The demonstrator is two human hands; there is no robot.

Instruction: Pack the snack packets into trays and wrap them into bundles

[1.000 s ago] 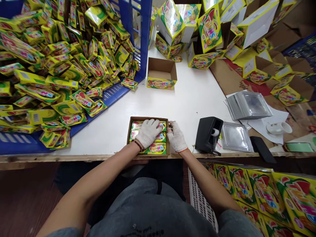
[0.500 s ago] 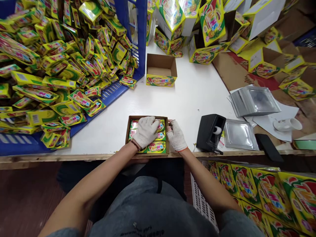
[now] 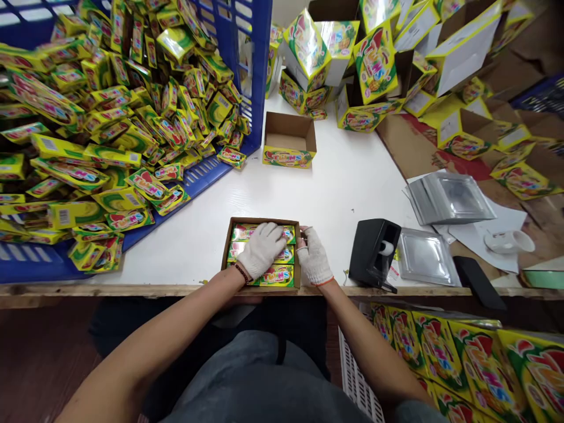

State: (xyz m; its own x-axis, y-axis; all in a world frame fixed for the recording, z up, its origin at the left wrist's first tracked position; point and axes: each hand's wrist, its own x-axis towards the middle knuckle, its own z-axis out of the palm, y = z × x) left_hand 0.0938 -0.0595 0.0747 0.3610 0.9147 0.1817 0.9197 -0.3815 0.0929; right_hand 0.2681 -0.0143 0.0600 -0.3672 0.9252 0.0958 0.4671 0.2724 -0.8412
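An open display box lies at the table's front edge with rows of small yellow-green candy packs inside. My left hand, in a white glove, lies spread over the packs, palm down. My right hand, gloved with bare fingertips, is at the box's right wall, its fingers bent round that side. Behind them stands an empty display box.
A blue basket heaped with small packs is at the left. A black tape dispenser, clear plastic trays, a dark phone and a white cup are at the right. Folded display boxes crowd the back.
The whole view has shifted, so the table appears slightly lower. My left hand has moved a little over the packs, showing more of the back row. My right hand remains at the box's right side.
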